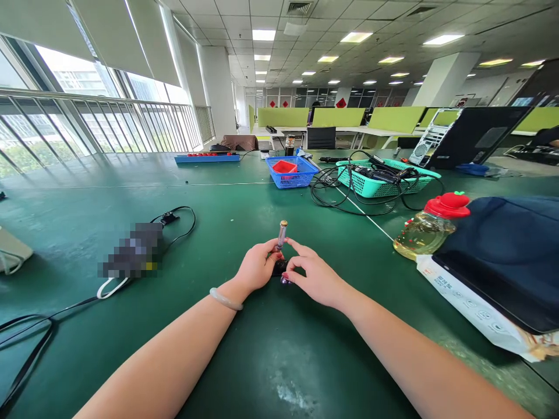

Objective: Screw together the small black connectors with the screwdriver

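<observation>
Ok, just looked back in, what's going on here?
A person's bare hands work close together over a green table. The left hand holds a slim clear tube with a gold top, nearly upright. The right hand has its index finger by the tube and its thumb at a small shiny purple piece. A dark object between the hands is too covered to identify.

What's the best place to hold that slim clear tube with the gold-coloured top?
I'd pinch the clear tube low on its shaft, coming from the left: it is thin and stands nearly upright, the left hand is at that side, and the gold-coloured top sticks up above the fingers.
</observation>
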`<state>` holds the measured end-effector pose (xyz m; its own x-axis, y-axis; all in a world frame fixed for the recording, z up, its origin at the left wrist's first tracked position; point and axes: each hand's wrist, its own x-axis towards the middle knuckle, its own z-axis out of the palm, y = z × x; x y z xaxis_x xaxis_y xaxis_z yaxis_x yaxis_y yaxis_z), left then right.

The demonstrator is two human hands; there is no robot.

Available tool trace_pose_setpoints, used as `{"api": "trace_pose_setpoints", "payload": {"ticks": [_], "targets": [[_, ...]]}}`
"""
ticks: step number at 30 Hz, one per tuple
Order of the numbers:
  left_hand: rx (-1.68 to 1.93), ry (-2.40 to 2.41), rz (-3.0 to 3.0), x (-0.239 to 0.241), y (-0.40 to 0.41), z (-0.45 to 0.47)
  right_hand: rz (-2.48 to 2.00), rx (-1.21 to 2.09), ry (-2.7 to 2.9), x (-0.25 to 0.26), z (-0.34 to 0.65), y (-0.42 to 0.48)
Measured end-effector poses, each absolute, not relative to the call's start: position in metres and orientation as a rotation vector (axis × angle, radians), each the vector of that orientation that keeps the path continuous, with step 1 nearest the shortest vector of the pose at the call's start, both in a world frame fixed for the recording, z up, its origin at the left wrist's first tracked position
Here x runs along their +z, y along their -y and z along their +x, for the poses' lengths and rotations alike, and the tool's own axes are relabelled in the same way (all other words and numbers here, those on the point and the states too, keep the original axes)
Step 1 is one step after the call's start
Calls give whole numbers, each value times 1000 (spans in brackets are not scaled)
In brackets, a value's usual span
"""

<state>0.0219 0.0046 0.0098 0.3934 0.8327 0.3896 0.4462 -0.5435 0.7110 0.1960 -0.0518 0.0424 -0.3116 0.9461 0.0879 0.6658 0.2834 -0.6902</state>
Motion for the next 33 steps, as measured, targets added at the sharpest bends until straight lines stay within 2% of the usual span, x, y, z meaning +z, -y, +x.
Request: {"api": "trace_pose_setpoints", "payload": {"ticks": [9, 16, 20, 24, 33], "targets": [[1090, -983, 2451, 13, 4, 22, -1156, 464, 1996, 35, 194, 53], [989, -1009, 2548, 23, 15, 19, -946, 421, 2030, 36, 189, 59], [828, -1049, 2596, 43, 24, 7, -959, 383, 2051, 38, 185, 64], [855, -1183, 2512, 58, 43, -12, -1027, 407, 2036, 37, 180, 67], [690, -1193, 2716, 51, 70, -10, -1079, 410, 2015, 35, 170, 74]]}}
